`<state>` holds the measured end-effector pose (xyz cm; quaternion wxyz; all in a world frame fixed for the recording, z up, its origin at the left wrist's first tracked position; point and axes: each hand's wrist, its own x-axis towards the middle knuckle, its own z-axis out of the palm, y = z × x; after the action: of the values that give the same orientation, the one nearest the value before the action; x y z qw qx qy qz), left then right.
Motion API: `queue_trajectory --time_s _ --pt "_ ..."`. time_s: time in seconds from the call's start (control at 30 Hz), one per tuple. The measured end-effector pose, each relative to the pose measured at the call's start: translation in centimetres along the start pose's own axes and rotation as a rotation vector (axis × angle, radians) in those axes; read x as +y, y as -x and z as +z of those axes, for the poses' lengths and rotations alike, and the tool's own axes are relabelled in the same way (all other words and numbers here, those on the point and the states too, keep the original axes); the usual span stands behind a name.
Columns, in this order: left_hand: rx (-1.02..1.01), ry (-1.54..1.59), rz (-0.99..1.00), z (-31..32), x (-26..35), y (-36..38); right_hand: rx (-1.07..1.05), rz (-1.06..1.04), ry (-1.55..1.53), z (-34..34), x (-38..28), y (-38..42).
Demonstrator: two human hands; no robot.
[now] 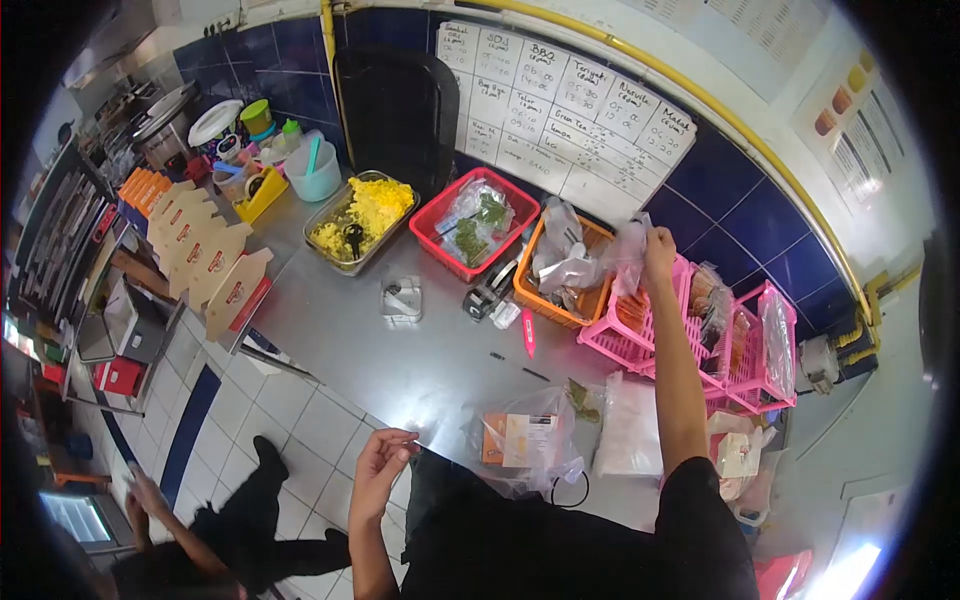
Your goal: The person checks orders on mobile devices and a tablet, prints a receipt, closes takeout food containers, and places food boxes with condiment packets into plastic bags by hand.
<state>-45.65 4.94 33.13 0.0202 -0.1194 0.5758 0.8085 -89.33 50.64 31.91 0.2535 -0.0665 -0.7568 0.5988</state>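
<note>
My right hand (658,258) reaches to the back of the steel table, its fingers closed on a clear plastic bag (630,246). The bag hangs at the right rim of an orange basket (540,296), which holds more clear plastic packets (570,262). Close to my body, in front of the table's edge, is my left hand (378,470). Its fingers are curled, with thumb and fingertips together; whatever they may pinch is too small to make out. Right of the orange basket, under my right forearm, stand pink baskets (700,350) with packets inside.
A red basket (440,240) of packets and a tray of yellow food (350,228) stand left. Nearer lie a pink marker (528,332), a clear bag with an orange packet (520,440) and a white bag (628,430). Folded boxes (235,290) line the left; a co-worker (210,540) is lower left.
</note>
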Motion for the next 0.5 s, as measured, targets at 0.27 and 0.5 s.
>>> queue_trajectory --time_s 0.27,0.5 --pt "0.033 -0.055 -0.007 -0.2 -0.2 0.7 -0.663 -0.432 1.083 5.4 0.4 2.8" --pt "0.128 -0.101 0.027 -0.9 -0.1 1.9 -0.644 -0.481 1.214 10.7 5.4 6.8"
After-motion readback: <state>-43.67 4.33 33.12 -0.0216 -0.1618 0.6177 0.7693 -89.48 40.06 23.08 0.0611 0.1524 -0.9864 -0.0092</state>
